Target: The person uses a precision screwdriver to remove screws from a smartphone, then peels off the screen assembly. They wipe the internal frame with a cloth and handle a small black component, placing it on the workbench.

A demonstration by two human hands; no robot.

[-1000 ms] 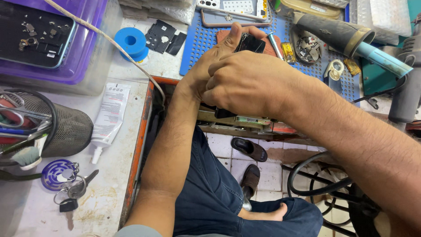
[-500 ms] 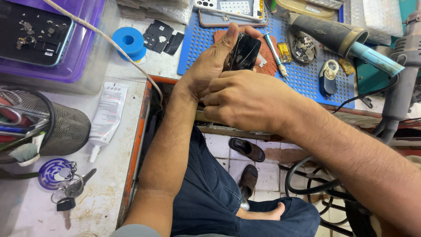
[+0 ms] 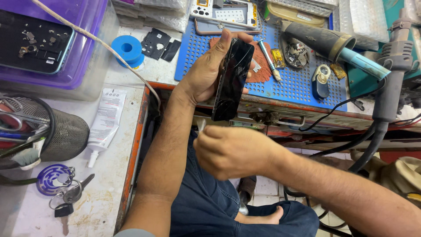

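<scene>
My left hand (image 3: pixel 206 72) grips a black phone screen panel (image 3: pixel 232 79) upright over the front edge of the blue perforated mat (image 3: pixel 298 83). The panel's glossy face is turned to the right, its lower end cracked-looking. Below it, over my lap, my right hand (image 3: pixel 232 151) is closed around a small white piece (image 3: pixel 201 126) that sticks up from my fist. The two hands are apart, the right one just under the panel's lower end.
On the mat lie a screwdriver (image 3: pixel 268 59), a small yellow part (image 3: pixel 278 58), a round dish of screws (image 3: pixel 294 52) and an opened phone frame (image 3: pixel 223 15). A hot-air gun (image 3: pixel 386 74) stands right. Left: glue tube (image 3: pixel 105 125), blue tape roll (image 3: pixel 127 48), mesh holder (image 3: pixel 61 131), keys (image 3: pixel 61 191), purple box (image 3: pixel 83 39).
My right hand has dropped away from the panel down toward my lap. My left hand has lifted and turned the panel so it stands more upright.
</scene>
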